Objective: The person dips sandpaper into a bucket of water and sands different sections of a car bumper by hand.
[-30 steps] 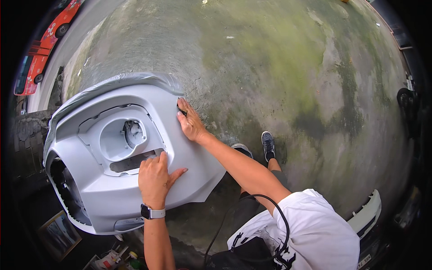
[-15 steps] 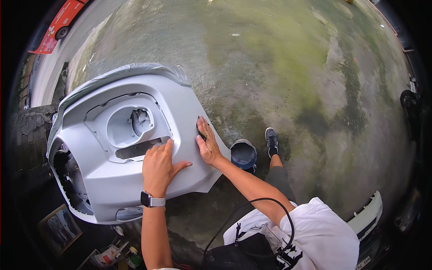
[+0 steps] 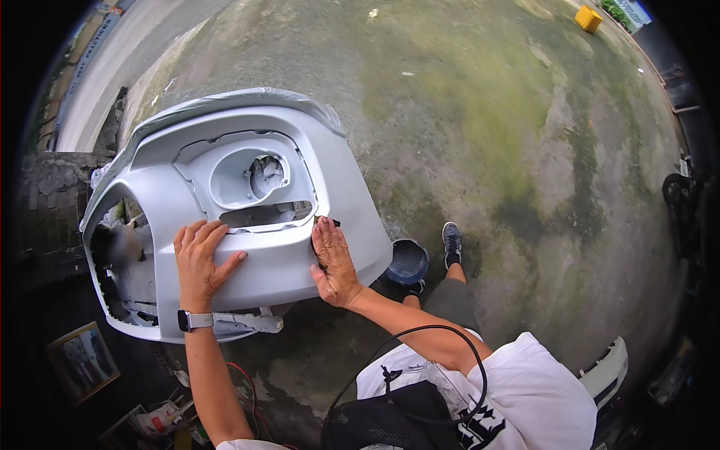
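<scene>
While my left fingers [image 3: 201,232] rest slightly spread on the grey car bumper [image 3: 259,271] just left of and below its slot [image 3: 259,216], my right fingers [image 3: 330,238] lie flat, close together over a dark piece [image 3: 336,223], can't tell if pinching it. Bumper is under both sets; blue bucket [image 3: 409,264] near, right of my right fingers

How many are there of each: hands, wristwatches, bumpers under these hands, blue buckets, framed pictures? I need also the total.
Left hand and right hand: 2
Wristwatch: 1
Grey bumper: 1
Blue bucket: 1
Framed picture: 1
Total: 6
</scene>
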`<action>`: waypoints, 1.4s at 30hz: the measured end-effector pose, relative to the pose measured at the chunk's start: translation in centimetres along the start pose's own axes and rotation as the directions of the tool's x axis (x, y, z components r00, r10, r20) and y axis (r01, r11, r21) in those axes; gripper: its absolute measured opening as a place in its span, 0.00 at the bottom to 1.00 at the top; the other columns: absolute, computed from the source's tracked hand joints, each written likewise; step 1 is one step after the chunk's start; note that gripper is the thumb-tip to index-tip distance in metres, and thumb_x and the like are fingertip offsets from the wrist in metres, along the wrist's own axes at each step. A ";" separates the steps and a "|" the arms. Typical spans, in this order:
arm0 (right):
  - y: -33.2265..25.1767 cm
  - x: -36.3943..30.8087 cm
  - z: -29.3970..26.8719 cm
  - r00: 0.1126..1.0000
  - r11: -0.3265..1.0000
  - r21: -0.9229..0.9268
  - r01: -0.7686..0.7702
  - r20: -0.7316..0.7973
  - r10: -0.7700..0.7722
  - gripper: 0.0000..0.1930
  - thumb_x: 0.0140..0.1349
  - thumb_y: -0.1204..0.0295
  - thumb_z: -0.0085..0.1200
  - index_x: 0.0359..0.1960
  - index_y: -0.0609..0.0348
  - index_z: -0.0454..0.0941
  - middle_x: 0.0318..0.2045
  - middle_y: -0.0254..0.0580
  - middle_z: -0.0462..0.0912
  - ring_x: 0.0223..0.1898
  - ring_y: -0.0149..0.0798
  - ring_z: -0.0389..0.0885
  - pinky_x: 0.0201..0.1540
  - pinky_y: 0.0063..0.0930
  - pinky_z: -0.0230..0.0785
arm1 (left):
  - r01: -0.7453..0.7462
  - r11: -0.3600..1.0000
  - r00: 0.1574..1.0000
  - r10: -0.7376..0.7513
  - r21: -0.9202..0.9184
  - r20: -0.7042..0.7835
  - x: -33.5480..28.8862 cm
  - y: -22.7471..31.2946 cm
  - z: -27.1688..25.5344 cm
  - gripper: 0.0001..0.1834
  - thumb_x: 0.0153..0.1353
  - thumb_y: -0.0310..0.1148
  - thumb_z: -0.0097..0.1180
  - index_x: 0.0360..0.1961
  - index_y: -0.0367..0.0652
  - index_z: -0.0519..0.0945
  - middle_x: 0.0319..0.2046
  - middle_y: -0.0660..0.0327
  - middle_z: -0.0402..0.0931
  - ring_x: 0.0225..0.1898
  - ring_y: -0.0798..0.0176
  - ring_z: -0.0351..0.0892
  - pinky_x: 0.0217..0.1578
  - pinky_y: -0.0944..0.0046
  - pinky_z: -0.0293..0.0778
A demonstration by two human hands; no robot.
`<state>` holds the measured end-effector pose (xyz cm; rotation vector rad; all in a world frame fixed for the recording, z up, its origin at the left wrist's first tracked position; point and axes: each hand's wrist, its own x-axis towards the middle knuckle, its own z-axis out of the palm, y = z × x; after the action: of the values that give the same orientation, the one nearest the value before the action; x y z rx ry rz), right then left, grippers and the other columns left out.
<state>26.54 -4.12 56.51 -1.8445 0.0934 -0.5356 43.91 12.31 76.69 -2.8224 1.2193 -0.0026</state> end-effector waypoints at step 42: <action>-1.3 9.1 -8.7 0.757 0.994 -0.112 0.008 0.650 0.067 0.28 0.62 0.69 0.50 0.67 0.57 0.74 0.68 0.47 0.75 0.74 0.45 0.67 0.81 0.52 0.44 | 0.426 0.879 0.863 -0.466 -0.216 -0.194 -5.3 -10.2 1.0 0.71 0.42 0.68 0.73 0.81 0.43 0.53 0.75 0.46 0.63 0.73 0.40 0.64 0.70 0.46 0.65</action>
<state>30.86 -14.30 62.66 -2.0365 -0.3305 0.1723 47.68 23.19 76.43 -3.2626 0.5759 -0.2897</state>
